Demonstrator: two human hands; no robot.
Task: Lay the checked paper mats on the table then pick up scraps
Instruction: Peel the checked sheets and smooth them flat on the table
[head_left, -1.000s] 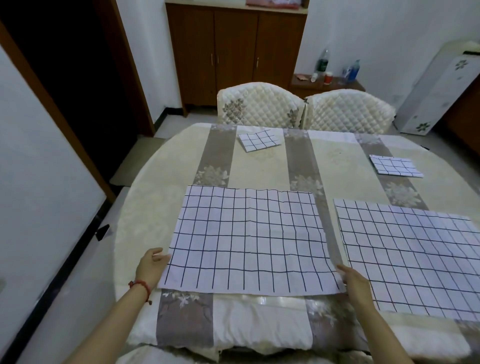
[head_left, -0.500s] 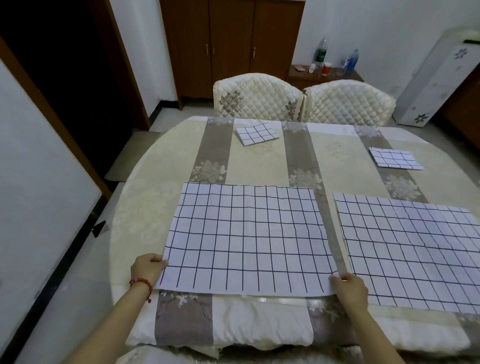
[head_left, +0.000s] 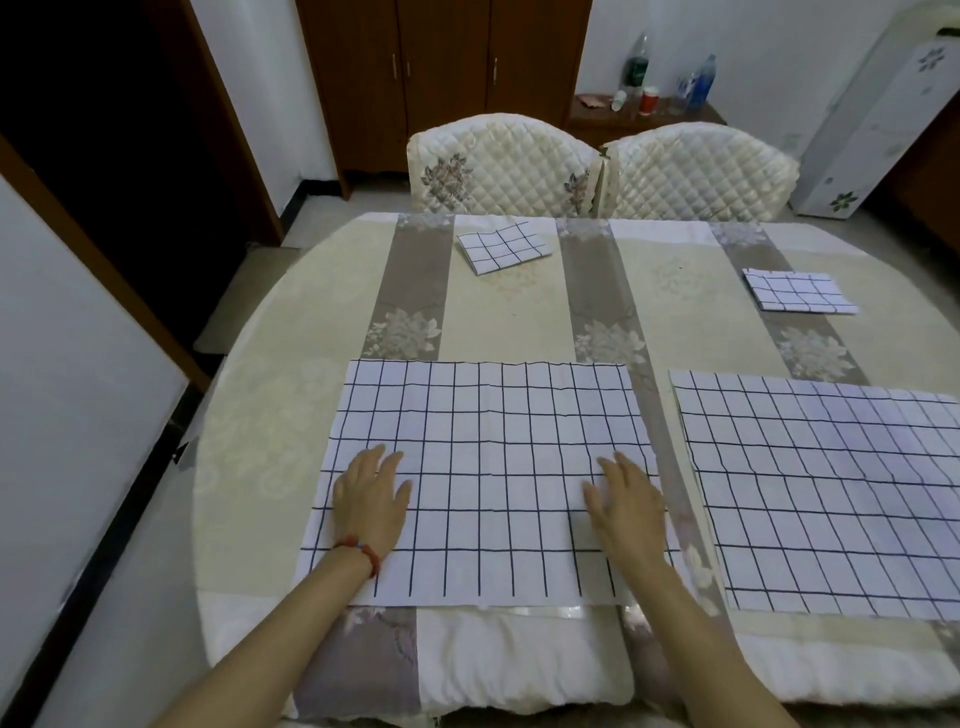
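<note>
On the left, our left hand (head_left: 371, 499) lies flat on the near mat (head_left: 483, 467), close to its left edge. The fingers are straight and a little spread, and they hold nothing. A red bracelet (head_left: 361, 552) sits on that wrist. We think the hand is flat like this so it can press the paper down and smooth it out.

The near mat is a big white sheet with dark squares. It lies open on the table (head_left: 249, 415), right in front of us, with its near edge at the table's edge. A fold line runs down its middle, so it may want to lift up there.

Our right hand (head_left: 626, 506) lies flat on the same mat, close to its right edge. Its fingers are straight too and hold nothing. With one hand on each side, the paper cannot slide away.

Further back, a small folded mat (head_left: 501, 245) waits near the two chairs (head_left: 498, 166). It looks like it has not been opened yet.

On the right, a second big mat (head_left: 831, 493) lies open just beside the near mat, with a strip of tablecloth between them. They do not touch. Behind it, another folded mat (head_left: 797, 291) sits well apart from us.

We guess two mats are done and two are left. We cannot see any scraps on the table.
</note>
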